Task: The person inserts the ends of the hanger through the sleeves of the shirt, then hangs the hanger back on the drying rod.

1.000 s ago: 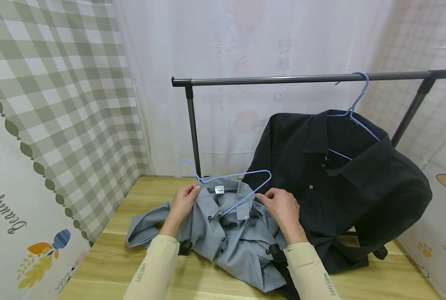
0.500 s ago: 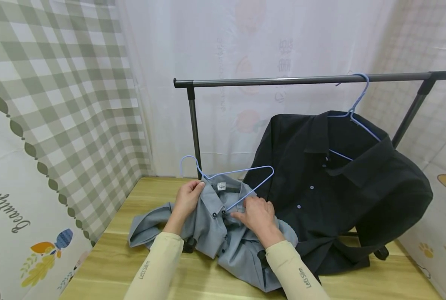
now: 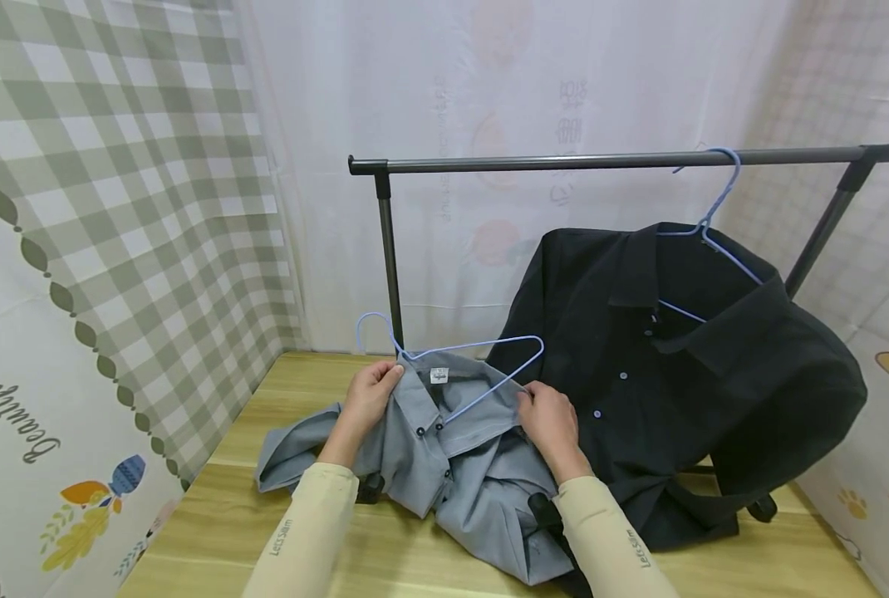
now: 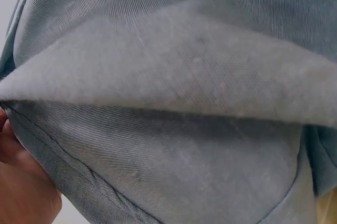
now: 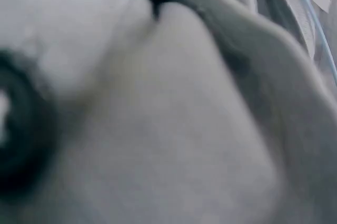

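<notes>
A grey shirt [image 3: 415, 457] with dark buttons lies bunched on the table. A thin blue hanger [image 3: 482, 342] is partly inside it: the hook and one shoulder end show above the collar, while the other end is hidden under the cloth. My left hand [image 3: 365, 403] pinches the shirt beside the collar, close to the hanger's neck. On the other side, my right hand [image 3: 552, 423] pinches the shirt's edge near the exposed hanger end. Grey cloth [image 4: 158, 71] fills most of the left wrist view, with fingers at its left edge. The right wrist view is mostly blurred grey cloth [image 5: 174, 119].
Behind the shirt stands a dark metal clothes rack [image 3: 549, 162]. A black shirt [image 3: 684, 374] hangs from it on another blue hanger [image 3: 723, 195], close to my right hand. Beneath everything is a wooden table [image 3: 213, 531], with a checked curtain [image 3: 145, 191] at the left.
My right hand moved left into the collar area, then back right, and now holds the shirt's edge spread outward. The left hand kept its grip, shifting only slightly.
</notes>
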A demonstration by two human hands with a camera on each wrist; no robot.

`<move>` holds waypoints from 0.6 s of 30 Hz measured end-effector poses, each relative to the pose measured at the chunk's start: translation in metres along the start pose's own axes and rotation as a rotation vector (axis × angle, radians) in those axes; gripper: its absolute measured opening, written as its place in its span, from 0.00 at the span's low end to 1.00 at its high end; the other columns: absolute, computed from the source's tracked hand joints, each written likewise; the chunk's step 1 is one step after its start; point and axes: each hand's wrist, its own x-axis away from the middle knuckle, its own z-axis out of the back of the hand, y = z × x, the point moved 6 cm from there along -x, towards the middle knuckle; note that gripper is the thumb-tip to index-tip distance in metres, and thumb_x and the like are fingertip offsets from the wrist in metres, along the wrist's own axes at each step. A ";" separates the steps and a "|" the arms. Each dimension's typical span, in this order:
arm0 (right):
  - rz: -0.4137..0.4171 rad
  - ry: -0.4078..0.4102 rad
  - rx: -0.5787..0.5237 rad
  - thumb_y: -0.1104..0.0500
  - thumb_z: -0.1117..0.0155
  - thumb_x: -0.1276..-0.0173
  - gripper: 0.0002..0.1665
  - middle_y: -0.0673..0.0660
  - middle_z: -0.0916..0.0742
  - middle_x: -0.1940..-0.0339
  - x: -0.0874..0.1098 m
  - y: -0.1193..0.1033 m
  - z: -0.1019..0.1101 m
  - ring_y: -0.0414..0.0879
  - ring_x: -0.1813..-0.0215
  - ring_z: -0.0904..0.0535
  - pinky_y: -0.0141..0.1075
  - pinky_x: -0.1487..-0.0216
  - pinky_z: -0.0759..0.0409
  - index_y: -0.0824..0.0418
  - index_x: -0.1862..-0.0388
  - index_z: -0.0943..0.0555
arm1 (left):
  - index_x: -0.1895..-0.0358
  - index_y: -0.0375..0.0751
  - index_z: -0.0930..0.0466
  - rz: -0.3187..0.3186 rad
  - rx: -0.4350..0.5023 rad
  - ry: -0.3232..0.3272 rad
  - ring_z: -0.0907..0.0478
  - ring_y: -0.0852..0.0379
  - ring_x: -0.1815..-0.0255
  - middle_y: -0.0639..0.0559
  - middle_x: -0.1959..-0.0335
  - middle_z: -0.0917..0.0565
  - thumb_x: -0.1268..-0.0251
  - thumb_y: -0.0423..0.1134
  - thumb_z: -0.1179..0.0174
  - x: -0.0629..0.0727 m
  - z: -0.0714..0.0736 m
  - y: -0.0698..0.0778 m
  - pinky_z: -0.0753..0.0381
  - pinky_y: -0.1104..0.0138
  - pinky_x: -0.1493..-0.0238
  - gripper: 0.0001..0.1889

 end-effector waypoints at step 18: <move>-0.243 0.163 -0.311 0.58 0.38 0.29 0.14 0.65 0.13 0.59 -0.007 0.027 0.024 0.58 0.54 0.20 0.50 0.57 0.28 0.66 0.54 0.14 | 0.61 0.36 0.16 -0.297 -0.225 0.038 0.26 0.54 0.71 0.49 0.73 0.19 0.27 0.36 0.42 0.004 0.005 -0.001 0.27 0.61 0.67 0.08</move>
